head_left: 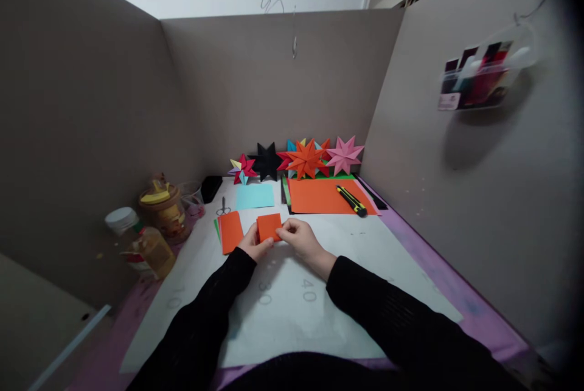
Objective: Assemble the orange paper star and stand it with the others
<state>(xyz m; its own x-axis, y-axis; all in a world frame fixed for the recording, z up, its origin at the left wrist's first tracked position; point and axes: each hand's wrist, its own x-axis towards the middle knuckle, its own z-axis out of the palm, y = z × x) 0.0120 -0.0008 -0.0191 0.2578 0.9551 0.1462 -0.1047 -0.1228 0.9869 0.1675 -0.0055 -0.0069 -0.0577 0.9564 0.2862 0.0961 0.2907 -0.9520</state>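
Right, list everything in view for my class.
square: one, orange, centre
slips: several, orange topmost, left of square
sheet: one, blue, behind square
papers: several, orange topmost, back right
cutter: one, yellow-black, on papers
scissors: one, grey, behind slips
stars: several, mixed, back
bottles: two, one amber, left
jar: one, brown, left
cup: one, clear, left
object: one, black, back left
pouch: one, clear, upper right
walls: three, grey, around
mat: one, white, centre
cloth: one, purple, under mat
hands: two, black sleeves, on square
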